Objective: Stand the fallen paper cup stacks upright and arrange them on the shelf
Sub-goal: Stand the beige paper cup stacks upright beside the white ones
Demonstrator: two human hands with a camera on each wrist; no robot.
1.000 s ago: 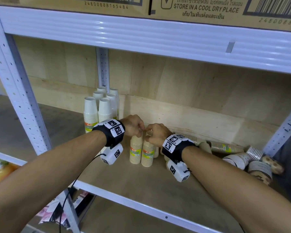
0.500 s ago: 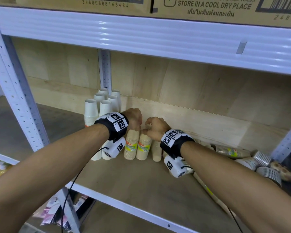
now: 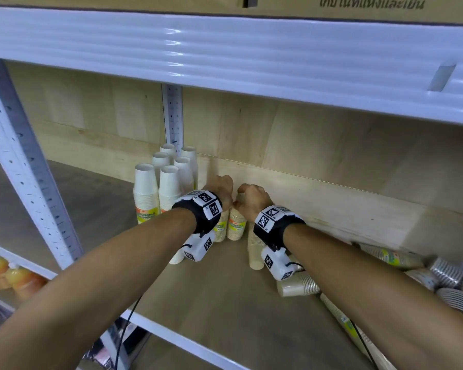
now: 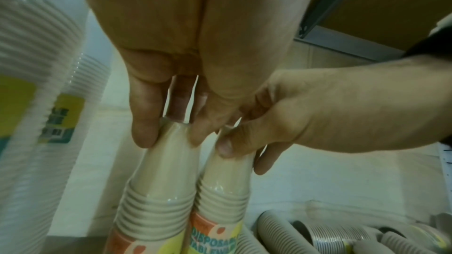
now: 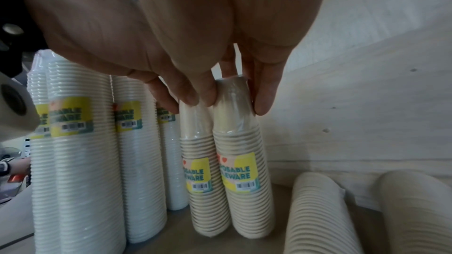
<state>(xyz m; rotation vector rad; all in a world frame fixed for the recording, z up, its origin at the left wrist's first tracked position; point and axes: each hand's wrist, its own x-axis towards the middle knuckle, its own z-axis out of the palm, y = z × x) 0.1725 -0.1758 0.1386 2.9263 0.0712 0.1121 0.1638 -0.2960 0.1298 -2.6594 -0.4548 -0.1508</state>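
Two upright beige cup stacks [image 5: 229,171], each top pinched between one hand's fingers [image 5: 263,94].

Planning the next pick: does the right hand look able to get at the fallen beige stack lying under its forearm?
Probably yes, once freed. The right hand now grips an upright beige stack; the fallen beige stack lies uncovered on the shelf, nothing over it but the forearm.
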